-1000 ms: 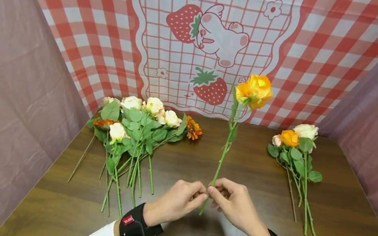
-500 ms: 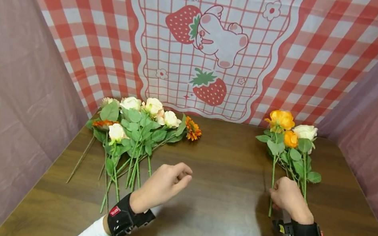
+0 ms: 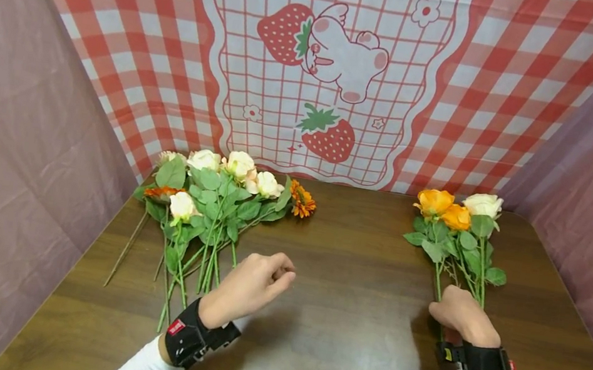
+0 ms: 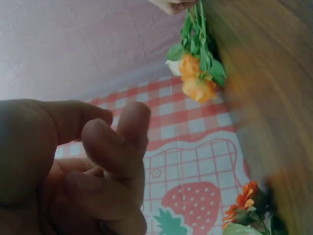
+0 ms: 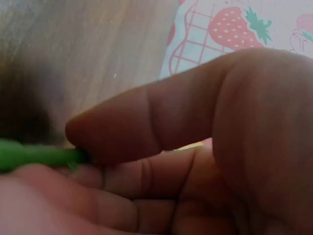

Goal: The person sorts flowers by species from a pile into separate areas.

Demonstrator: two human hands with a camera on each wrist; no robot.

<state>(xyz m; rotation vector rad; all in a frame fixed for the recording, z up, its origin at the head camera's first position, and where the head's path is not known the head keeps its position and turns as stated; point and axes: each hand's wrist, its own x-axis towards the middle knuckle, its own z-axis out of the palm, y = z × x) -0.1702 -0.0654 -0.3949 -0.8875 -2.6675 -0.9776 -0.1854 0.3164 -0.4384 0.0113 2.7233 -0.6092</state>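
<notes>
My right hand (image 3: pixel 463 313) pinches the stem of a long-stemmed orange flower (image 3: pixel 434 202) at the table's right side. In the right wrist view the green stem (image 5: pixel 39 156) runs between thumb and fingers. The bloom lies at the left of a small bunch that has a second orange flower (image 3: pixel 457 218) and a white rose (image 3: pixel 483 205). My left hand (image 3: pixel 251 283) hovers over the middle left of the table with loosely curled fingers. Nothing is between those fingers (image 4: pixel 134 120) in the left wrist view.
A larger heap of flowers lies at the left, with cream roses (image 3: pixel 240 165), green leaves and an orange daisy-like bloom (image 3: pixel 302 200) at its right end. A red-checked strawberry cloth (image 3: pixel 342 59) hangs behind the wooden table (image 3: pixel 344 331). Pinkish drapes (image 3: pixel 24 140) flank both sides.
The orange flower, earlier upright between both hands, has gone right and down onto the small bunch in my right hand. My left hand let go of it and drew back left.
</notes>
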